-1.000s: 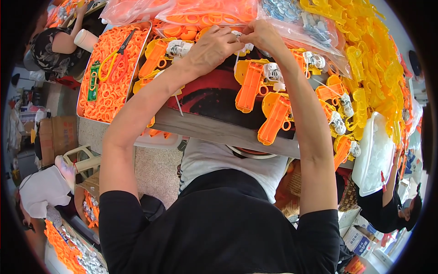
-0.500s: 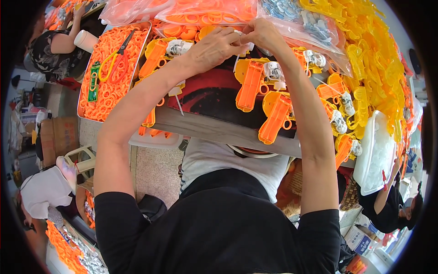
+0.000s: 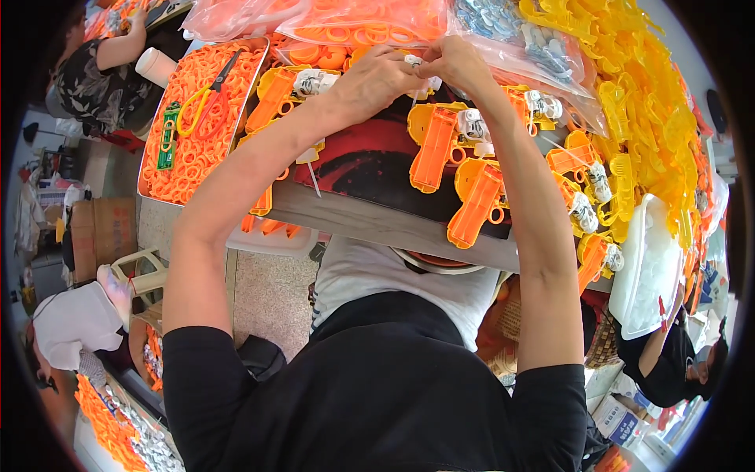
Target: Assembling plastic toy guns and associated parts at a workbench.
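Observation:
At the far side of the table my left hand (image 3: 379,83) and my right hand (image 3: 458,66) meet, fingertips closed around a small white part (image 3: 422,90). The fingers cover much of this part, and whether it sits in a toy gun shell cannot be made out. Nearer to me lie two orange-and-yellow toy gun halves, one upper (image 3: 434,153) and one lower (image 3: 476,206), with a white mechanism (image 3: 473,126) on the upper one. More such toy guns lie beside my right forearm, and another orange toy gun half (image 3: 271,101) is left of my left hand.
On the left, a tray of orange rings (image 3: 177,185) carries scissors (image 3: 206,108) and a green strip (image 3: 167,138). Plastic bags of orange parts (image 3: 366,20) line the back. Yellow parts (image 3: 653,118) are heaped at right, above a white bin (image 3: 641,267). Other people sit nearby.
My hands stay together on the white part, with slight finger movement. The whole view has shifted a little.

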Tool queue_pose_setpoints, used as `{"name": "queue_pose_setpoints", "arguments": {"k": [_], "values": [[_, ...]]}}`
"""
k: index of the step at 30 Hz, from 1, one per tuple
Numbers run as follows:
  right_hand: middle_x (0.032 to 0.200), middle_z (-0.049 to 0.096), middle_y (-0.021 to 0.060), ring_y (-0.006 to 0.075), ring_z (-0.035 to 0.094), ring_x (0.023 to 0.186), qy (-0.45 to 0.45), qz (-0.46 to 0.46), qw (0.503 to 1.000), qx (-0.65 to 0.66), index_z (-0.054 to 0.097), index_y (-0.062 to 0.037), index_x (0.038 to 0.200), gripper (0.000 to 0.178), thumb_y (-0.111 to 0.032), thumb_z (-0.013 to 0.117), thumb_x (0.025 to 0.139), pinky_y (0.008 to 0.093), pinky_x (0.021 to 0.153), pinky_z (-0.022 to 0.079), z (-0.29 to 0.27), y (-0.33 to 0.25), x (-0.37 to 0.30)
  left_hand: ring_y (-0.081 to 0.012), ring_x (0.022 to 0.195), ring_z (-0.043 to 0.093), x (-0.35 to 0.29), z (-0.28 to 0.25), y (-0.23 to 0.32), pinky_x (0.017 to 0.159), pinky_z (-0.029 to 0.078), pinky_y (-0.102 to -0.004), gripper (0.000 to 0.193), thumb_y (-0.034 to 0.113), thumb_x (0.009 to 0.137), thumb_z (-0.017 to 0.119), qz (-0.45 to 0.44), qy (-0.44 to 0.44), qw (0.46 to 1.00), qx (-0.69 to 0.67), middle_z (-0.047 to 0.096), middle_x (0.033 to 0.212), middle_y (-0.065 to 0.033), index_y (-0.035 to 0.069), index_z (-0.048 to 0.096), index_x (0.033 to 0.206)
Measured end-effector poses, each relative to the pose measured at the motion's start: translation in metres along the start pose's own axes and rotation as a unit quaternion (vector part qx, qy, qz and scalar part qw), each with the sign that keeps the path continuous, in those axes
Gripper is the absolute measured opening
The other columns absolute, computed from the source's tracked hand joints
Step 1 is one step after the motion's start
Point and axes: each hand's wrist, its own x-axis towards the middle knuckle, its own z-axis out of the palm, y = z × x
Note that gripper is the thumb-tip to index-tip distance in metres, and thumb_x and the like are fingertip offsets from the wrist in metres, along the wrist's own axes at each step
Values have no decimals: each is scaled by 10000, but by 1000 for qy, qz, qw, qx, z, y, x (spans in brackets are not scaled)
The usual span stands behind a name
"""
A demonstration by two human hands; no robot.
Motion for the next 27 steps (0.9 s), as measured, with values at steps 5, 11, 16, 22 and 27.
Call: {"name": "queue_pose_setpoints", "arguments": {"k": [5, 11, 16, 22, 27], "values": [[1115, 702, 124, 317, 655, 1074, -11, 74, 997, -19, 765, -141, 945, 402, -392, 855, 644, 430, 910, 519, 7, -1, 6, -280, 834, 646, -13, -13, -4, 852, 488, -383, 181, 44, 815, 662, -174, 76, 975, -119, 676, 970, -87, 88, 716, 983], [1060, 712, 123, 321, 662, 1044, -25, 55, 998, -31, 764, -135, 931, 407, -386, 860, 625, 435, 891, 521, 2, -3, 4, -224, 992, 614, -15, -12, -7, 828, 486, -381, 196, 76, 830, 670, -45, -6, 998, 40, 603, 999, -30, 95, 701, 1022], [788, 712, 140, 233, 678, 756, 5, 12, 1000, 18, 747, 7, 868, 363, -298, 803, 679, 357, 703, 501, 3, -1, -2, -226, 1044, 596, -10, -15, -4, 873, 468, -378, 218, 72, 825, 673, -45, -44, 997, 50, 586, 1085, -37, 116, 695, 1038], [989, 729, 141, 323, 680, 984, -35, 46, 998, 22, 768, -105, 929, 419, -387, 844, 629, 434, 840, 523, 2, -4, 3, -245, 1063, 582, -28, -5, -5, 886, 466, -391, 275, 34, 799, 646, -64, 9, 995, 73, 570, 1120, -65, 117, 693, 1056], [887, 706, 132, 275, 671, 874, -1, 20, 1000, 9, 750, -54, 918, 398, -355, 818, 666, 401, 768, 507, 7, 0, -1, -289, 1082, 590, -20, -21, 4, 922, 481, -418, 330, 13, 823, 630, -111, -23, 992, 46, 605, 1134, -111, 82, 665, 1144]]}}
